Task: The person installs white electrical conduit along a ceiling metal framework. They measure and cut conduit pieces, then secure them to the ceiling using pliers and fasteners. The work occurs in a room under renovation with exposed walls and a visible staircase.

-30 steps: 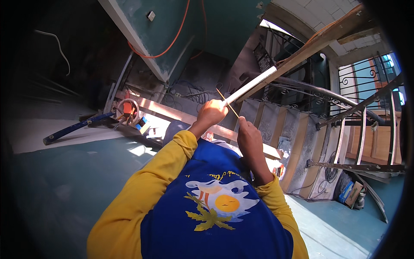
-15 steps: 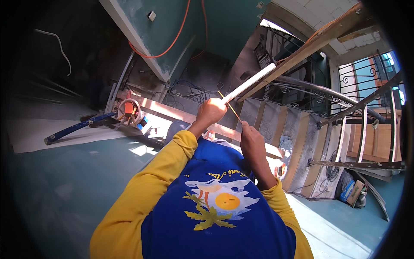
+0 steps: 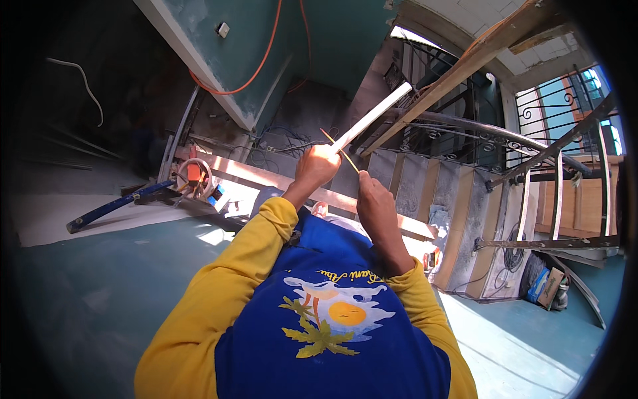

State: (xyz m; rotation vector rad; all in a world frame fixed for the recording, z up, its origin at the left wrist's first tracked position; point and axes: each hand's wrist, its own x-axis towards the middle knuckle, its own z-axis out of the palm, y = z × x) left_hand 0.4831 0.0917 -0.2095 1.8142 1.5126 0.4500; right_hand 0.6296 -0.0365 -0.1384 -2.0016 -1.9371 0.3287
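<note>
My left hand (image 3: 316, 163) is closed round a long white strip (image 3: 371, 114), which slants up to the right. A thin yellowish stick (image 3: 349, 161) crosses the strip just beyond the knuckles, touching it or passing very close. My right hand (image 3: 374, 207) is lower and to the right, pinched on that stick's lower end. Both forearms are in yellow sleeves, either side of a blue printed garment on my body. What the thin stick is made of, I cannot tell.
A staircase (image 3: 452, 213) with dark metal railings (image 3: 551, 153) and a wooden beam (image 3: 452, 76) is at right. An orange hose (image 3: 239, 89) hangs by a green wall. A blue bar (image 3: 106, 213) and clutter lie left. Boxes and bags (image 3: 545, 289) sit lower right.
Both hands, with the white strip and thin stick, have moved up and slightly left. The camera's view has shifted slightly. Both grips are unchanged.
</note>
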